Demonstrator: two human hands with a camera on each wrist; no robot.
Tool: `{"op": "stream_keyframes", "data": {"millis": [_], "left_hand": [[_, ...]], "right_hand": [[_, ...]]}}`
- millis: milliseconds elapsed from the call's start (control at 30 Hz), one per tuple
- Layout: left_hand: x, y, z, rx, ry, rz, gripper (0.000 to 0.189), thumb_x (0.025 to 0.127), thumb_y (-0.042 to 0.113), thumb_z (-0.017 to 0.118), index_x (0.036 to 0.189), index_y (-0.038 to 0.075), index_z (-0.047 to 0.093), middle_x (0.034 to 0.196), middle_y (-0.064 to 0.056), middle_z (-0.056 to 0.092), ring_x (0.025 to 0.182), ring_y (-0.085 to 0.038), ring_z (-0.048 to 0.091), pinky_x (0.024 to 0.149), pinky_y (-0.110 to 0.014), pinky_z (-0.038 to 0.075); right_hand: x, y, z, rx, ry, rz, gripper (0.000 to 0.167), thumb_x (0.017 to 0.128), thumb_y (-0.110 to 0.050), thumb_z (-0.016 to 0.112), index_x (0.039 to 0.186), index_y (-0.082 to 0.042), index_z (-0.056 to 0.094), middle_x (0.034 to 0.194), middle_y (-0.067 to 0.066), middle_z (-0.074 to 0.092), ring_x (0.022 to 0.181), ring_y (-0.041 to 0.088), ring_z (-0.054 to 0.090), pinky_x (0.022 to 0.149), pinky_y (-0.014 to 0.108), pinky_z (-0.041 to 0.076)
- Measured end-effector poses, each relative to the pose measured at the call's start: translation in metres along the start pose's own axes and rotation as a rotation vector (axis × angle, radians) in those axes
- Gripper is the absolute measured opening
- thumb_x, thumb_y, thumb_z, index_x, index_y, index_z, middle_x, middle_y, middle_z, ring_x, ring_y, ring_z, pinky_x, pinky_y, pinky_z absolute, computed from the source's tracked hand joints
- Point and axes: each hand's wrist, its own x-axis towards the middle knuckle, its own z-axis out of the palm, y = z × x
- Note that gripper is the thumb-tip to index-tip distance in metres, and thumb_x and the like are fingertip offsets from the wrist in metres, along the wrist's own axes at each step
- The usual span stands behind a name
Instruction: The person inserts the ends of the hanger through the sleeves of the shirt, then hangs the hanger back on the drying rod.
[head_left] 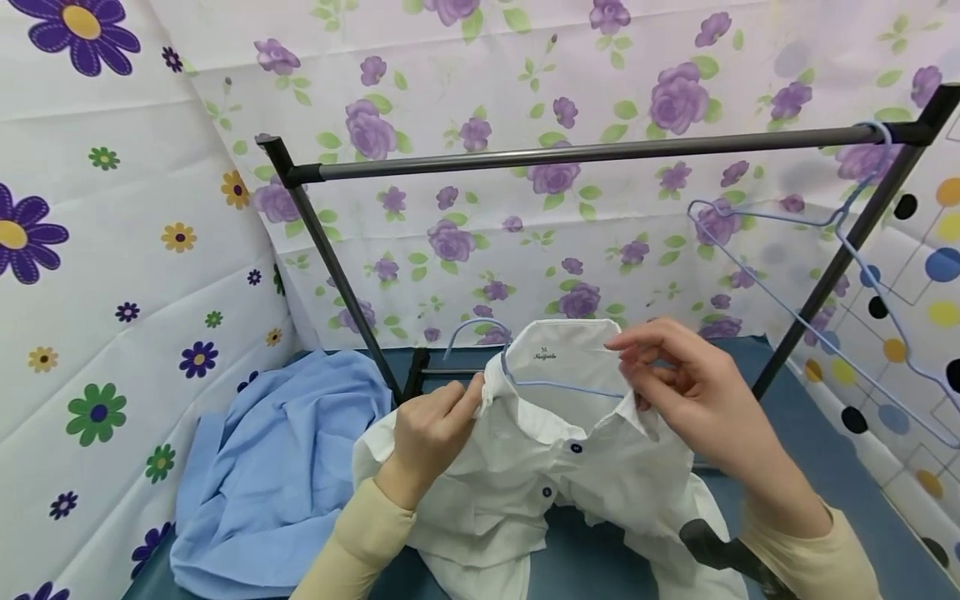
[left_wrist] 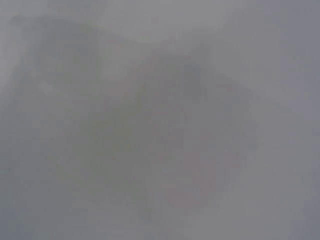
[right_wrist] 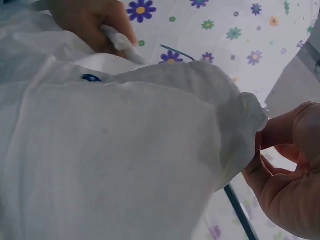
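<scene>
A white shirt (head_left: 510, 483) with dark buttons is held up by its collar in the head view. A light blue hanger (head_left: 570, 386) runs through the neck opening, its hook rising at the collar's left side; the shirt hides the lower part. My left hand (head_left: 435, 429) grips the left side of the collar, thumb on top. On the other side, my right hand (head_left: 693, 392) pinches the collar edge between thumb and fingers. The right wrist view shows these fingertips (right_wrist: 260, 140) at the bunched white fabric. The left wrist view is a grey blur.
A dark metal rack (head_left: 480, 161) stands across the back. Another blue hanger (head_left: 787, 218) hangs from its right end. Crumpled blue cloth (head_left: 277, 475) lies on the dark blue surface (head_left: 817, 450) at the left. Flower-printed sheets (head_left: 480, 242) enclose the area.
</scene>
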Motion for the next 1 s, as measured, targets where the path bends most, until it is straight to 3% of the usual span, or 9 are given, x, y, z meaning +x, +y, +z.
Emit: {"op": "stream_keyframes", "data": {"millis": [133,267,333,400,500,600,700,800,1000], "left_hand": [[0.0,-0.001,-0.001,-0.064,-0.006,-0.091,0.016,0.102,0.009,0.058,0.104,0.003,0.072,0.065,-0.002,0.048,0.041,-0.009,0.025,0.037,-0.021,0.02],[-0.002,-0.006,-0.004,-0.12,0.013,-0.178,0.022,0.101,0.024,0.064,0.102,0.004,0.072,0.064,-0.001,0.047,0.04,-0.008,0.025,0.037,-0.021,0.022],[-0.003,-0.009,-0.005,-0.121,0.016,-0.198,0.023,0.102,0.026,0.064,0.1,0.004,0.071,0.065,-0.001,0.048,0.039,-0.008,0.026,0.036,-0.021,0.022],[-0.004,-0.011,-0.005,-0.119,0.017,-0.21,0.024,0.102,0.027,0.062,0.1,0.004,0.071,0.064,-0.001,0.048,0.038,-0.009,0.026,0.036,-0.022,0.021],[-0.006,-0.014,-0.005,-0.113,0.021,-0.215,0.027,0.103,0.029,0.061,0.097,0.004,0.07,0.063,-0.001,0.048,0.037,-0.008,0.026,0.035,-0.022,0.021],[-0.006,-0.014,-0.005,-0.129,0.029,-0.209,0.028,0.103,0.03,0.061,0.096,0.005,0.07,0.063,-0.001,0.049,0.037,-0.008,0.026,0.035,-0.022,0.021],[-0.005,-0.013,-0.005,-0.137,0.02,-0.191,0.027,0.102,0.03,0.062,0.097,0.005,0.07,0.063,0.0,0.048,0.037,-0.007,0.025,0.036,-0.021,0.02],[-0.004,-0.012,-0.006,-0.123,0.007,-0.16,0.024,0.102,0.028,0.062,0.1,0.005,0.071,0.063,0.0,0.046,0.038,-0.007,0.022,0.036,-0.021,0.018],[-0.002,-0.011,-0.008,-0.047,-0.039,-0.094,0.022,0.102,0.024,0.063,0.104,0.005,0.072,0.066,-0.002,0.048,0.041,-0.009,0.027,0.035,-0.022,0.021]], "right_hand": [[-0.006,0.013,0.0,-0.04,0.008,-0.007,0.036,0.095,0.014,0.059,0.126,-0.004,0.063,0.115,0.004,0.059,0.079,0.012,0.061,0.059,0.022,0.052],[-0.019,0.033,-0.016,-0.148,0.175,0.068,0.036,0.096,0.011,0.059,0.13,-0.003,0.062,0.122,0.001,0.059,0.102,0.01,0.059,0.076,0.016,0.05],[-0.025,0.045,-0.028,-0.206,0.218,0.133,0.039,0.097,0.011,0.059,0.133,-0.002,0.06,0.128,0.001,0.058,0.112,0.007,0.055,0.084,0.013,0.045],[-0.032,0.057,-0.041,-0.25,0.152,0.224,0.044,0.1,0.005,0.058,0.142,-0.006,0.055,0.137,0.002,0.053,0.115,0.006,0.05,0.086,0.014,0.042],[-0.04,0.073,-0.053,-0.306,-0.07,0.304,0.049,0.104,-0.008,0.057,0.151,-0.017,0.047,0.147,0.004,0.046,0.118,0.009,0.045,0.081,0.02,0.042],[-0.045,0.084,-0.052,-0.312,-0.212,0.349,0.047,0.106,-0.019,0.055,0.152,-0.027,0.046,0.145,0.0,0.05,0.117,0.012,0.048,0.082,0.023,0.044],[-0.048,0.09,-0.044,-0.315,-0.177,0.316,0.036,0.105,-0.018,0.057,0.139,-0.029,0.061,0.131,-0.005,0.061,0.112,0.008,0.054,0.084,0.021,0.048],[-0.047,0.092,-0.037,-0.328,-0.084,0.214,0.03,0.101,-0.008,0.063,0.122,-0.026,0.072,0.115,-0.008,0.066,0.103,0.004,0.058,0.079,0.017,0.048],[-0.043,0.086,-0.03,-0.311,-0.006,0.006,0.038,0.091,0.01,0.068,0.113,-0.02,0.074,0.109,-0.008,0.068,0.099,0.004,0.06,0.079,0.014,0.046]]}}
